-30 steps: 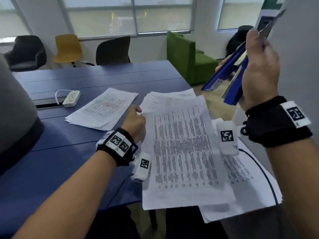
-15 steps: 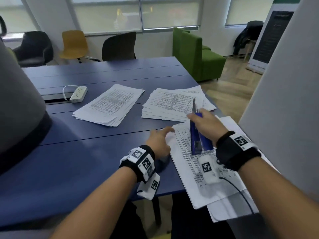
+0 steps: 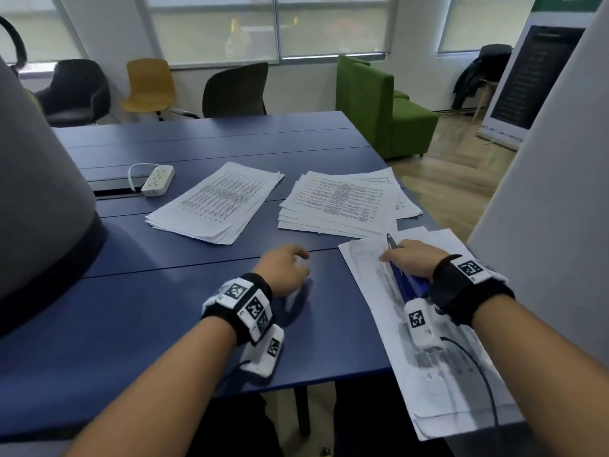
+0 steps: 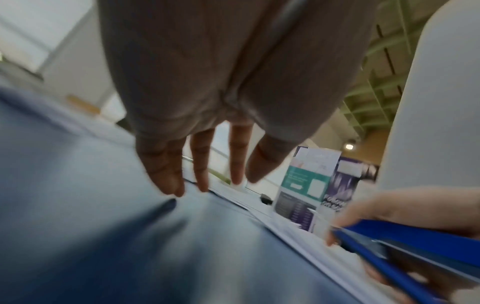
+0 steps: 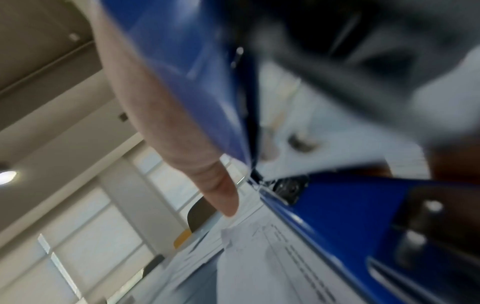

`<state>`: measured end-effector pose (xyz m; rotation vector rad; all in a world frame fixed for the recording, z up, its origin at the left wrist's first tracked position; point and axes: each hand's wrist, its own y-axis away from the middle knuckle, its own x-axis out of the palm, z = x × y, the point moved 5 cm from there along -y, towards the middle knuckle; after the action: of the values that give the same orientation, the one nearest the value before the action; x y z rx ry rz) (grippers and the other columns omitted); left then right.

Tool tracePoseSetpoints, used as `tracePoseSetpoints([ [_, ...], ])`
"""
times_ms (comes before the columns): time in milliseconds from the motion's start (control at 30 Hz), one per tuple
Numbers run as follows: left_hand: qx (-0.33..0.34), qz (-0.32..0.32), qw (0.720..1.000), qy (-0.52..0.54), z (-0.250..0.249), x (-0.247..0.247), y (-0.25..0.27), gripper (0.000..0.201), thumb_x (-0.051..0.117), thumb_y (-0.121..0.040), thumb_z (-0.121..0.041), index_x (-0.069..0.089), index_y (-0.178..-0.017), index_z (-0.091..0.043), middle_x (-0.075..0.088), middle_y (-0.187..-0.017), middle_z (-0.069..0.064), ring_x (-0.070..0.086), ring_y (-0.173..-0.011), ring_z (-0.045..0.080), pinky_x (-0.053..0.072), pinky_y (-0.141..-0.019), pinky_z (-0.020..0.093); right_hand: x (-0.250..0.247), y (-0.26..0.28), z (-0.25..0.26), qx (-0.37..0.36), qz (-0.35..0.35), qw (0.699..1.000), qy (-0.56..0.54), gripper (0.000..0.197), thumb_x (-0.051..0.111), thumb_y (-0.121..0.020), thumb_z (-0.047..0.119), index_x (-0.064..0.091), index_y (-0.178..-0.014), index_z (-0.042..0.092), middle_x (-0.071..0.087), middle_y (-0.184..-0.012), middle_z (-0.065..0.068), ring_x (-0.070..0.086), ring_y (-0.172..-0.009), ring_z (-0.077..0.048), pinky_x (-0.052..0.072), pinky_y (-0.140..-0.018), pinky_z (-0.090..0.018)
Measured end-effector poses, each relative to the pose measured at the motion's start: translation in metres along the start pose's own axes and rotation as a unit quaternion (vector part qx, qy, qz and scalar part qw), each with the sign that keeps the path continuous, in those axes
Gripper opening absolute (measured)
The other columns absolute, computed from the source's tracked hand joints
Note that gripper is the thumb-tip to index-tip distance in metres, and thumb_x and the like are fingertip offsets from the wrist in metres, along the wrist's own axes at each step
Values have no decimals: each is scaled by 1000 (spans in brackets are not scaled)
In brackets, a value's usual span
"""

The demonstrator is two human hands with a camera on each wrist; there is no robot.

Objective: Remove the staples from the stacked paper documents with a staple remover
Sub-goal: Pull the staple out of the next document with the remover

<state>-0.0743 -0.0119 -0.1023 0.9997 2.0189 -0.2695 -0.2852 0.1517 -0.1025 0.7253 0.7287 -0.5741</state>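
Observation:
My right hand (image 3: 412,258) grips a blue staple remover (image 3: 405,282) that lies along the top sheet of a stapled document (image 3: 372,291) at the table's near right corner. Its metal tip (image 3: 390,242) points away from me, near the document's far edge. The right wrist view shows the blue tool (image 5: 350,216) close on the printed sheet (image 5: 259,267), with one finger (image 5: 207,164) stretched along it. My left hand (image 3: 285,268) is over the bare blue table (image 3: 164,308), left of the document, and holds nothing. Its fingers (image 4: 200,164) reach down to the tabletop.
Two more paper stacks lie farther back, one mid-table (image 3: 217,201) and one to its right (image 3: 342,202). A white power strip (image 3: 158,181) sits at the back left. A grey panel (image 3: 553,209) stands close on the right, and a grey bulky shape (image 3: 39,192) fills the left.
The document was held up and now lies flat on the table. My right hand came down from high with the blue tool onto it. My left hand let go and slid left onto bare table.

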Motion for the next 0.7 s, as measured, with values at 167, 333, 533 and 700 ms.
tracePoseSetpoints([
  [167, -65, -34, 990, -125, 73, -63, -21, 50, 54, -98, -20, 50, -148, -12, 50, -153, 11, 45, -141, 28, 33, -114, 29, 14, 1, 41, -49, 12, 999, -20, 31, 64, -90, 44, 55, -91, 15, 58, -87, -3, 52, -71, -18, 36, -63, -30],
  [333, -125, -59, 967, -213, 144, -94, -44, 59, 52, -100, -36, 36, -154, -19, 32, -158, 20, 43, -137, 43, 38, -114, 47, 67, 0, 119, -99, 63, 989, -87, 25, 65, -91, 34, 59, -89, 9, 56, -86, -8, 53, -79, -25, 39, -70, -30],
  [533, -98, 6, 963, -252, 165, -87, -68, 89, 41, -86, -67, 3, -161, -39, 13, -171, 4, 21, -151, 42, 21, -124, 53, 120, -10, 164, -102, 94, 989, -42, 10, 59, -85, 18, 57, -76, 13, 53, -81, -8, 54, -75, -29, 39, -64, -33],
  [700, -125, -6, 965, -229, 167, -85, -51, 71, 50, -94, -64, 27, -156, -35, 32, -152, 7, 29, -140, 43, 33, -117, 54, 123, -19, 168, -91, 78, 993, -23, 11, 61, -82, 23, 57, -81, 13, 57, -80, -7, 49, -72, -24, 34, -60, -31],
])
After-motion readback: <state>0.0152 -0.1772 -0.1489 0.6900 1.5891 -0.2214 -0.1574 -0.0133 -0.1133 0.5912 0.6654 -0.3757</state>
